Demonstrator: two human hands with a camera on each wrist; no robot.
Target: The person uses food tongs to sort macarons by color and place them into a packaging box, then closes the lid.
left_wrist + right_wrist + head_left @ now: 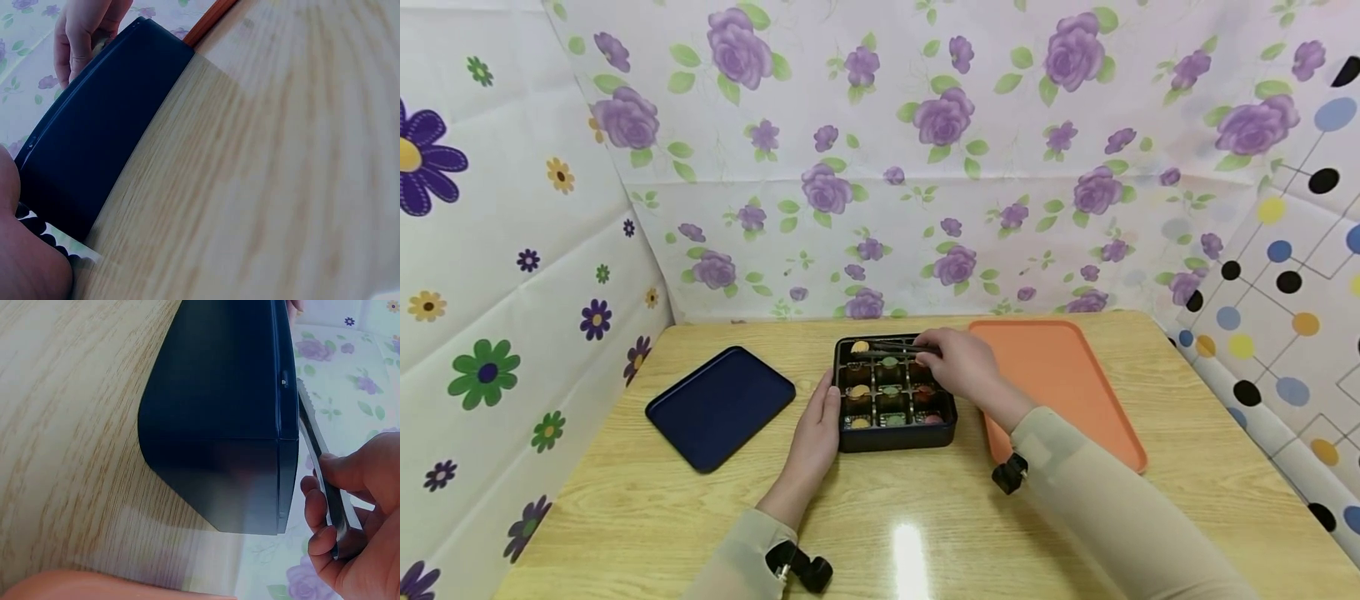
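Observation:
A black box (895, 437) with a divided tray stands mid-table, holding several small round yellow, green and reddish pieces that look like macarons. My right hand (958, 362) holds metal tongs (891, 353) over the box's back row, their tips by a yellow piece (860, 347) in the back left compartment. Whether the tips touch it is too small to tell. In the right wrist view, the thumb and fingers close round the tongs (331, 494). Along the box's left wall lies my left hand (817, 425), its fingers straight and touching the side.
A dark blue tray (722, 408) lies at the left of the wooden table (880, 517). An orange tray (1052, 375) lies at the right, partly under my right forearm. Flowered cloth (880, 208) hangs behind the table, with patterned cloths at both sides.

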